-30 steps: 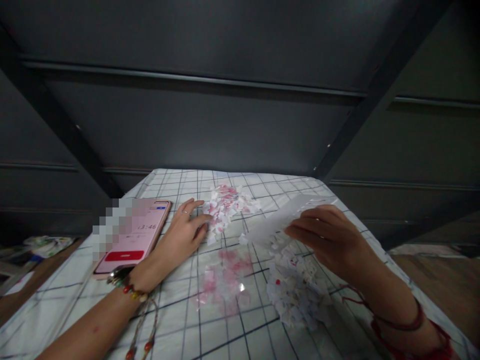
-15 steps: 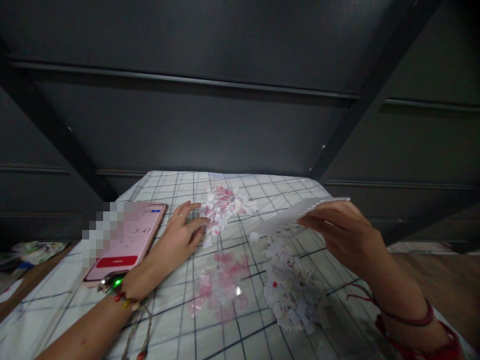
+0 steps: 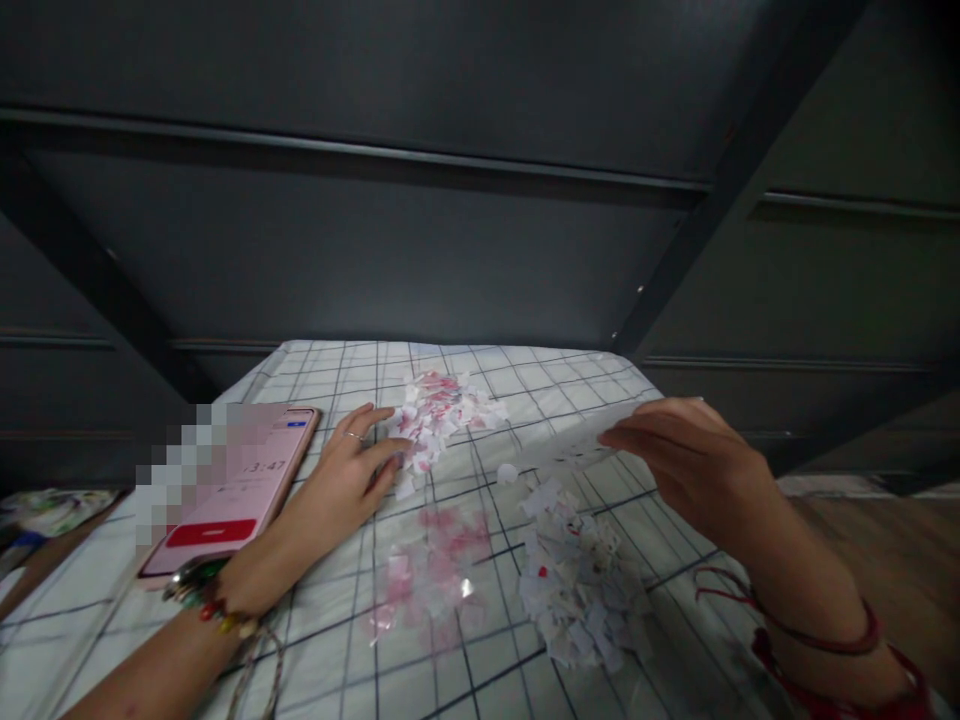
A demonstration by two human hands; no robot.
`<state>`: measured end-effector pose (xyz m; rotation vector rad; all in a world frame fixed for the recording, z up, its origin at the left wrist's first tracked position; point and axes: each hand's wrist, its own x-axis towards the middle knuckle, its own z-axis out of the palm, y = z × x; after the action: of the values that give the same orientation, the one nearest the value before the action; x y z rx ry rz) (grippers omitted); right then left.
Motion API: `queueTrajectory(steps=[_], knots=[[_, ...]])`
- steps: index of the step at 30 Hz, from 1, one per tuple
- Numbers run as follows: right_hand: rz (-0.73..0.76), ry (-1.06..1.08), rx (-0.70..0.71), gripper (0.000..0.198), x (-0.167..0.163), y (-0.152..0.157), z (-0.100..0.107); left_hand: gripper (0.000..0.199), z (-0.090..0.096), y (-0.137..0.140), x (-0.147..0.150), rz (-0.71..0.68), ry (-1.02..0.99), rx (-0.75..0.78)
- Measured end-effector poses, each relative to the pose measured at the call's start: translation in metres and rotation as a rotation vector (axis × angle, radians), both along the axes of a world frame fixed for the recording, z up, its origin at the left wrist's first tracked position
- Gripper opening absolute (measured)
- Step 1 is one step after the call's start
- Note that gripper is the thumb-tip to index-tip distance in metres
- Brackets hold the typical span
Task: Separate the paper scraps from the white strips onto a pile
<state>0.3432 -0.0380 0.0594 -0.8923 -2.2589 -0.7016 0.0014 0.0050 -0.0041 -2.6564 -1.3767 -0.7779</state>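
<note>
My left hand (image 3: 346,468) lies on the cloth with its fingers apart, the fingertips at the left edge of a pile of white and pink paper scraps (image 3: 442,410). Between the fingers and thumb of my right hand (image 3: 694,460) is a thin white sheet of paper (image 3: 566,440), tilted and blurred. Near its left end sits a small white scrap (image 3: 507,473). Just below the sheet spreads a bigger heap of white paper scraps (image 3: 581,580). Clear and pink see-through pieces (image 3: 435,570) lie between that heap and my left arm.
A phone (image 3: 232,490) with a pink screen, partly pixelated, lies left of my left forearm. White cloth with dark grid lines (image 3: 337,640) covers the table. Dark panels (image 3: 420,250) rise behind its far edge.
The sheet in my right hand has tilted flatter, and its left end has shifted a little. The view has moved slightly; my left hand stays by the pink and white pile.
</note>
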Motion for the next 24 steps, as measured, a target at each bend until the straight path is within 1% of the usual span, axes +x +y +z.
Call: queueTrajectory(steps=[2,8,13,19,24], knots=[[-0.007,-0.011,-0.007,0.032,-0.0001,0.0001,-0.0004,0.03,-0.0003,0.0004,-0.0002,-0.01,0.003,0.007],[-0.003,-0.026,-0.093,0.035,0.006,-0.0023,0.0003,0.03,-0.0002,0.0004,0.0003,-0.008,0.002,0.023],[0.002,-0.016,-0.058,0.032,0.0084,-0.004,0.0023,0.03,0.0004,0.0004,0.0005,-0.002,0.006,0.01],[-0.04,-0.037,-0.096,0.035,0.0073,-0.0029,0.002,0.031,0.0006,0.0,-0.0003,-0.006,0.023,0.038],[-0.018,-0.027,-0.036,0.03,0.0038,-0.0014,0.0014,0.03,0.0013,-0.001,-0.0005,-0.005,0.035,0.074]])
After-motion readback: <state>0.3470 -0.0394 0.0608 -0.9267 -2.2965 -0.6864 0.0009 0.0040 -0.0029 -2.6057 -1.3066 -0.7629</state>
